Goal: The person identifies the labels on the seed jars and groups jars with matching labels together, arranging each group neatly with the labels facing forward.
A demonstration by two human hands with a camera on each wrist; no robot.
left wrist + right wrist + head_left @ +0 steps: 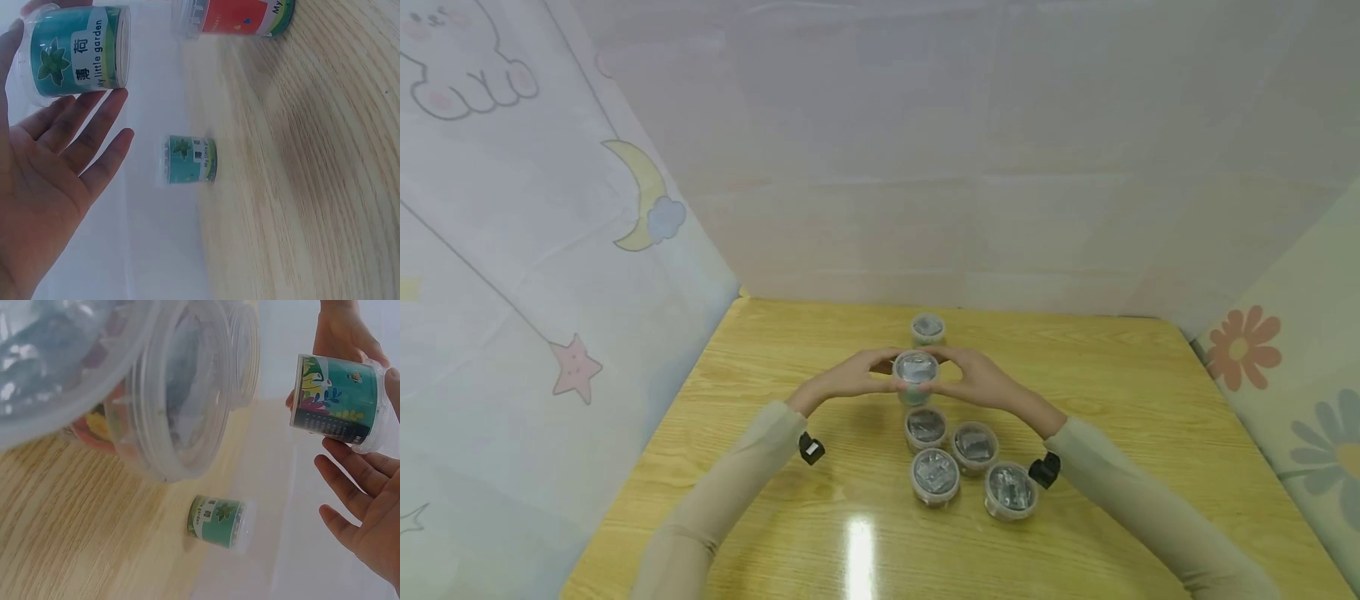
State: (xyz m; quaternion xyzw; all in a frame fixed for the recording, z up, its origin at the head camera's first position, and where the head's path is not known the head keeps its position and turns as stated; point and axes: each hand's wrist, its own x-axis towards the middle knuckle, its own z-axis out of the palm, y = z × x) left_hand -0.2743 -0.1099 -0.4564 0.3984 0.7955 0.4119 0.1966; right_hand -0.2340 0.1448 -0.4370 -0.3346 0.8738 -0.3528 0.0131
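Observation:
A clear plastic tub [916, 368] with a teal "My little garden" label is raised above the table, held between both hands. My left hand [853, 372] grips its left side, thumb in front and fingers behind. From the right, my right hand [981, 379] holds the same tub in a similar way. The left wrist view shows the label's green leaf [54, 62] close to the left fingers. Behind the held tub stands another teal-labelled tub [928, 327]. Just in front of it is a tub [925, 427] with a dark packet under its lid.
Three more lidded tubs [975, 446], [935, 475], [1011, 490] stand nearer on the wooden table [760, 517]. One tub [240, 15] in the left wrist view has a red label. A pale cloth wall [880, 208] rises along the table's far edge.

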